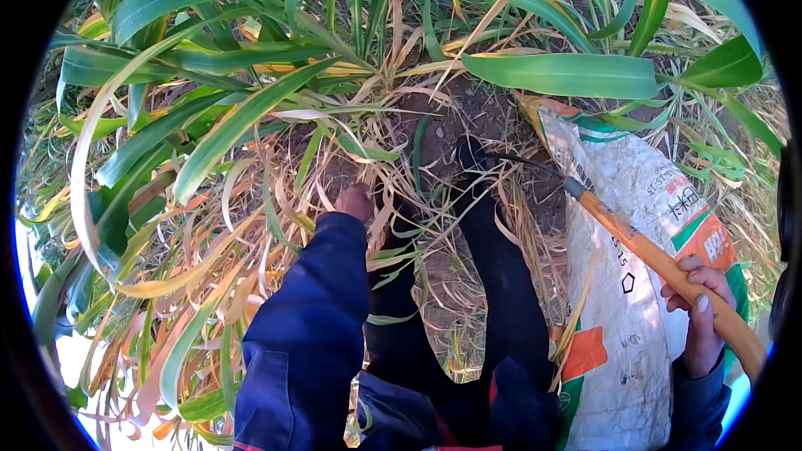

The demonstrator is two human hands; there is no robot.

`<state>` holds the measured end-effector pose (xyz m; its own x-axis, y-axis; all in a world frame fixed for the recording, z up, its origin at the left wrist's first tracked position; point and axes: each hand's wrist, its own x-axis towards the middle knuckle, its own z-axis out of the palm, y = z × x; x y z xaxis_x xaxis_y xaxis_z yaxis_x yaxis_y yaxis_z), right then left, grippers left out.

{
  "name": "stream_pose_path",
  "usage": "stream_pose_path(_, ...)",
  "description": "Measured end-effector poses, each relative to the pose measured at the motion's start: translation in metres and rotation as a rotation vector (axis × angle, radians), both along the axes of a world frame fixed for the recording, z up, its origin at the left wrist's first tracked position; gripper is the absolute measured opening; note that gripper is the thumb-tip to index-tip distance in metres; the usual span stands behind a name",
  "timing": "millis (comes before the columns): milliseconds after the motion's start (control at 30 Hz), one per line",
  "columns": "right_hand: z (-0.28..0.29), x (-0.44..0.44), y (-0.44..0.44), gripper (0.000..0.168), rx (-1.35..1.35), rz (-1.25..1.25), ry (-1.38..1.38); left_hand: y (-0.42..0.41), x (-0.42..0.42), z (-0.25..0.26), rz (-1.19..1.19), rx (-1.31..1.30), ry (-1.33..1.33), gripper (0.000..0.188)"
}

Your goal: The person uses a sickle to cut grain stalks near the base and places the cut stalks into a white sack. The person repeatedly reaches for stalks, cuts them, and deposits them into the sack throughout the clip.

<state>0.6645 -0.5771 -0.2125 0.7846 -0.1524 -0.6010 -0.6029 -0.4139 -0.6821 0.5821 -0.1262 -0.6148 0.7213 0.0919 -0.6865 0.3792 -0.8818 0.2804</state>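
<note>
My right hand [702, 294] grips the orange-brown wooden handle [639, 247] of a long hand tool at the right. Its thin dark metal end [526, 161] reaches left to my right shoe [470, 153]; the blade's shape cannot be made out. My left hand [356, 202] is low among dry leaves and stems [382, 185] left of my feet, its fingers partly hidden, so its hold on them cannot be told. Green and yellowing long-leaved plants [376, 69] stand just beyond it.
A white woven plastic sack [617, 326] with green and orange print lies at the right, beneath the handle. Bare soil [438, 119] shows ahead of my feet. A thick bank of drying leaves [213, 263] covers the left, and broad green leaves [564, 75] overhang the far side.
</note>
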Motion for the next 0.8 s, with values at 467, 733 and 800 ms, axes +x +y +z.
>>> stream_pose_path(467, -0.046, -0.030, -0.036, 0.054, -0.111, -0.136, -0.021, 0.013, 0.037, -0.151, -0.358, 0.196, 0.040, 0.018)
stream_pose_path(733, -0.052, -0.023, -0.035, 0.044, -0.004, -0.066, 0.079, 0.028, 0.058, -0.193, -0.491, 0.264, 0.210, 0.021)
stream_pose_path(800, -0.048, -0.036, -0.059, 0.050, 0.038, 0.038, 0.070, 0.037, 0.058, -0.192, -0.513, 0.254, 0.256, 0.022)
